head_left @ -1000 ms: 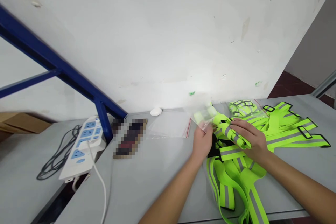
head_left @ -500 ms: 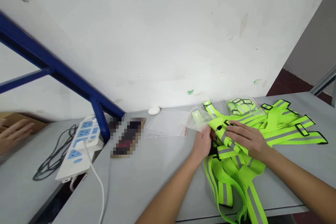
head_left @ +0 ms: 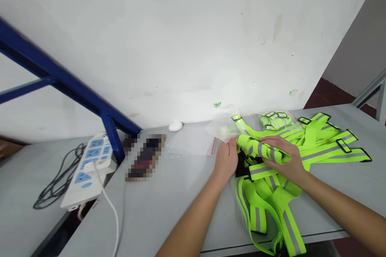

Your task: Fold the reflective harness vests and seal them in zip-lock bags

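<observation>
My right hand (head_left: 288, 158) is closed around a folded bundle of neon-yellow reflective straps (head_left: 262, 148) with grey stripes. Beside it, my left hand (head_left: 226, 158) pinches a clear plastic bag (head_left: 224, 126), whose mouth lies near the bundle's left end; its fingertips are partly hidden. Below and behind the hands, more loose reflective straps (head_left: 273, 204) spread over the grey table (head_left: 175, 196), some hanging past its front edge. A packed bag of straps (head_left: 277, 121) lies behind my right hand. Flat clear zip bags (head_left: 193, 144) with a red line lie left of my left hand.
A white oval object (head_left: 175, 126) sits by the wall. A pixelated flat item (head_left: 146, 158) lies left of the bags. Beyond the blue metal frame (head_left: 113, 136) stand a white power strip (head_left: 86, 172) and black cable (head_left: 57, 180). A white cord (head_left: 113, 209) crosses the table's left side.
My right hand has turned the bundle so its rolled end faces right. My left hand has shifted slightly left, off the bundle. Another person's hand at the far left has gone from view.
</observation>
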{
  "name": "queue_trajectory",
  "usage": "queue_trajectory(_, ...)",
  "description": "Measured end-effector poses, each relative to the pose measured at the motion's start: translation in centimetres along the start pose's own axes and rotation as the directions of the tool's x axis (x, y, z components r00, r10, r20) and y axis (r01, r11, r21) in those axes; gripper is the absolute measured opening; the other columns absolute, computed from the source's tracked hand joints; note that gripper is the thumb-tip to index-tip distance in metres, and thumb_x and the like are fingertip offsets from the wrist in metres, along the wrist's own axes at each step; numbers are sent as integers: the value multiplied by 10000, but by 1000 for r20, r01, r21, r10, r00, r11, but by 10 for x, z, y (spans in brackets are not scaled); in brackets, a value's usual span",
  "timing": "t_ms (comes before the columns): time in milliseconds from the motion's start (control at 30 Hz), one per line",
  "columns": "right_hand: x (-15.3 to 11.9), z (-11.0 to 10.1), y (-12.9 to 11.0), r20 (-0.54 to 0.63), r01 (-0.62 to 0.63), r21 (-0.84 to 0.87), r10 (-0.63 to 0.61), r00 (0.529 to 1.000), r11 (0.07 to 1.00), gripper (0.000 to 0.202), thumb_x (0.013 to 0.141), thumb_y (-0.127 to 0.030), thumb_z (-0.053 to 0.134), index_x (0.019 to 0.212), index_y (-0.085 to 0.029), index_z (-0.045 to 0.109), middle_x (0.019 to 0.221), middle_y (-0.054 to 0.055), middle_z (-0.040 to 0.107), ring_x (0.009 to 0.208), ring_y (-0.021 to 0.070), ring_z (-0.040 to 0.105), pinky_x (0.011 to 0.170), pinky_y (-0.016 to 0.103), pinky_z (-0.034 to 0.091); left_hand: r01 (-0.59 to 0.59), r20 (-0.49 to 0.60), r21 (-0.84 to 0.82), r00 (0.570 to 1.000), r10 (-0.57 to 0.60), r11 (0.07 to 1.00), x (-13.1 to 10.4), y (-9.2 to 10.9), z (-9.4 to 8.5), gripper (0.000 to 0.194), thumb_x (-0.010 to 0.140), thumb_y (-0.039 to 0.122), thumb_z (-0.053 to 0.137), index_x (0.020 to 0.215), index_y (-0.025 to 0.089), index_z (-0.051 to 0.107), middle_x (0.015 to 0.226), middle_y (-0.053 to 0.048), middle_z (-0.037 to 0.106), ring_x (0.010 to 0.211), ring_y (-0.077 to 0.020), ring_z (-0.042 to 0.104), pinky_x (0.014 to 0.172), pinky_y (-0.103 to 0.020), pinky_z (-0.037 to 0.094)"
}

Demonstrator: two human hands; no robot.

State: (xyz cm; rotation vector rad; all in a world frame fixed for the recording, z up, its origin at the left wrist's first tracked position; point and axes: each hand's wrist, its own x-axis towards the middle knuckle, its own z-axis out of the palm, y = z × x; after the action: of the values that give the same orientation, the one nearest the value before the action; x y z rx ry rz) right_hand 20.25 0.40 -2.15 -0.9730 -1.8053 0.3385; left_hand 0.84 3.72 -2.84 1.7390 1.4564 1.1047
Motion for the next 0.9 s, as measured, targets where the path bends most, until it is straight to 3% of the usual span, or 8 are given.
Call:
queue_trajectory(133, 0, -4, -3, 0, -36, 64, 36, 999, 997, 317, 757, -163, 701, 1059, -241, 642, 1035, 63, 698, 987, 234, 664, 876, 376, 554, 131, 41, -267, 991, -125, 955, 2, 2, 7, 393, 913, 299, 310, 766, 185, 656, 689, -23, 636, 730, -172, 578, 718, -284, 464)
queue_trajectory(267, 0, -8, -1, 131, 254, -26, -249, 960, 967, 293, 835, -222, 648, 1126, -199, 628, 1088, 109, 691, 1070, 247, 645, 908, 369, 552, 221, 2, -323, 973, -233, 920, 9, -9, 14, 258, 833, 312, 446, 811, 155, 650, 665, -19, 609, 667, -166, 569, 663, -283, 477)
queue_trajectory(367, -1, -8, 3, 220, 399, -68, -376, 900, 915, 292, 911, -297, 536, 1164, -174, 612, 1080, 129, 695, 1131, 264, 616, 920, 384, 549, 225, -170, -269, 946, -276, 937, 15, -23, 9, 265, 742, 274, 576, 967, 135, 580, 908, -69, 603, 875, -206, 581, 787, -342, 488)
queue_trajectory(433, -3, -7, 6, 254, 417, -106, -381, 889, 903, 297, 920, -300, 512, 1172, -173, 606, 1078, 126, 698, 1146, 266, 607, 908, 379, 555, 169, -354, -106, 915, -196, 980, 18, -31, 0, 447, 669, 188, 634, 1091, 133, 497, 1152, -134, 491, 1103, -247, 489, 923, -403, 440)
queue_trajectory(533, -5, -6, 11, 272, 427, -142, -380, 884, 893, 303, 917, -304, 518, 1174, -170, 606, 1087, 127, 697, 1157, 264, 600, 900, 366, 557, 28, -493, 317, 859, 140, 948, 20, -36, -11, 549, 663, 123, 643, 1171, 147, 437, 1284, -179, 323, 1245, -291, 348, 1018, -478, 357)
queue_trajectory(700, -8, -4, 12, 293, 449, -166, -390, 873, 878, 326, 944, -344, 470, 1191, -184, 611, 1109, 116, 695, 1179, 253, 588, 925, 368, 548, -69, -415, 649, 803, 428, 757, 19, -27, -20, 437, 763, 164, 641, 1180, 229, 528, 1380, -168, 335, 1332, -361, 272, 1049, -570, 272)
queue_trajectory(800, -8, -2, 10, 292, 464, -179, -403, 867, 868, 301, 964, -257, 418, 1168, -180, 626, 1106, 105, 699, 1190, 234, 582, 944, 360, 541, -149, -230, 706, 877, 422, 692, 17, -19, -23, 215, 806, 180, 629, 1000, 270, 640, 1389, -100, 465, 1374, -390, 237, 1055, -689, 100)
queue_trajectory(900, -8, -3, 5, 279, 496, -187, -439, 854, 848, 310, 965, -171, 382, 1146, -165, 633, 1082, 109, 708, 1216, 236, 561, 938, 364, 547, -219, -45, 684, 939, 340, 696, 15, -16, -24, 186, 885, 260, 544, 729, 228, 639, 1026, -74, 687, 1181, -335, 503, 1044, -678, 122)
